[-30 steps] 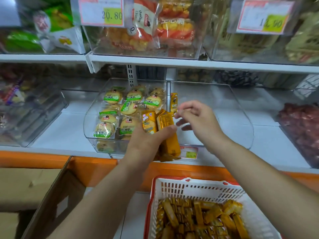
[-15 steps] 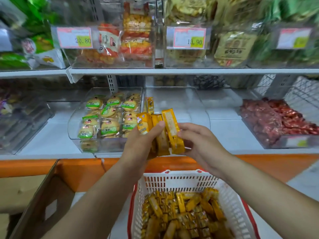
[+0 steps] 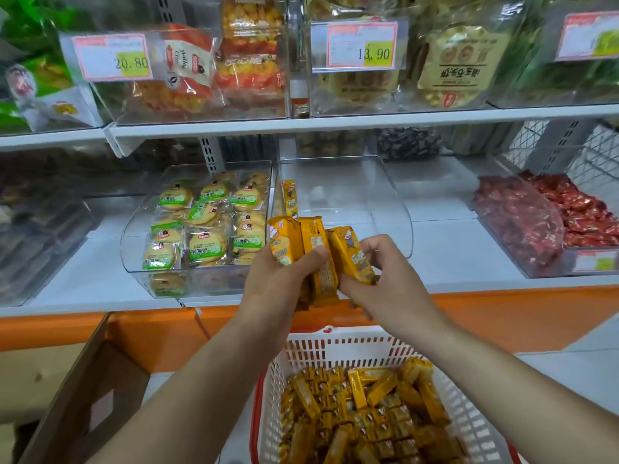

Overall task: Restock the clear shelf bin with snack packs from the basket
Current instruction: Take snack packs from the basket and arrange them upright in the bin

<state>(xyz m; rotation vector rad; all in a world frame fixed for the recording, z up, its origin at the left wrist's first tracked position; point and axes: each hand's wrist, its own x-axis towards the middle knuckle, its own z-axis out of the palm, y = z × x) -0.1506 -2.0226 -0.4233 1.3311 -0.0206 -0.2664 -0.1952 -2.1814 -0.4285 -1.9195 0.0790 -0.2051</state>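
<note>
The fingers of the left hand (image 3: 278, 289) are curled round a small bundle of yellow snack packs (image 3: 310, 244), with the thumb pressed across their fronts. That keeps the bundle fanned and upright, so each pack can be peeled off singly. The right hand (image 3: 385, 286) pinches the outermost pack (image 3: 350, 254) near its lower end between thumb and bent fingers. I judge this a grip for drawing it free and carrying it forward. Both hands hang in front of the shelf edge (image 3: 469, 283), just before the mouth of the clear shelf bin (image 3: 388, 209). I see only one pack (image 3: 290, 195) in it, standing against its left wall, so I reckon the restock has hardly begun. Directly below, the white basket (image 3: 335, 344) sits heaped with the same packs, close enough that each reload is a short reach. To the left, a neighbouring bin (image 3: 134, 236) holds round biscuits (image 3: 204, 244).
</note>
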